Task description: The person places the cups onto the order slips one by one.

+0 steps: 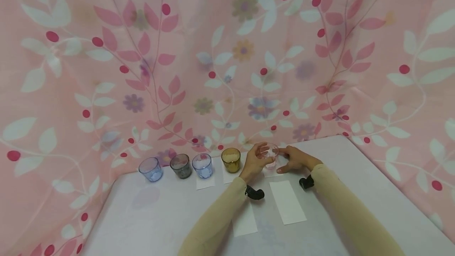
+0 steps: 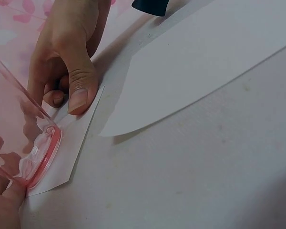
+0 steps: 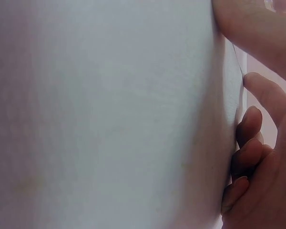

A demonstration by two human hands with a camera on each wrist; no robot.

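A clear pink glass (image 1: 271, 158) stands at the back right on a white paper strip (image 2: 69, 157), its base seen tilted in the left wrist view. My left hand (image 1: 253, 162) holds the glass from the left, thumb at the near side and fingers behind. To the right, my right hand (image 1: 296, 159) has its thumb pressed down at the strip's edge. Its index finger reaches along toward the glass, while the other fingers bend under the palm (image 3: 264, 191). Part of the strip is hidden behind the hands.
Leftward along the back edge stand an amber glass (image 1: 231, 160), a blue glass (image 1: 202, 166), a grey glass (image 1: 180, 166) and another blue glass (image 1: 151, 169). Two white paper strips lie nearer, one right (image 1: 288, 202) and one partly under the left sleeve (image 1: 245, 222). A floral curtain (image 1: 227, 70) hangs behind.
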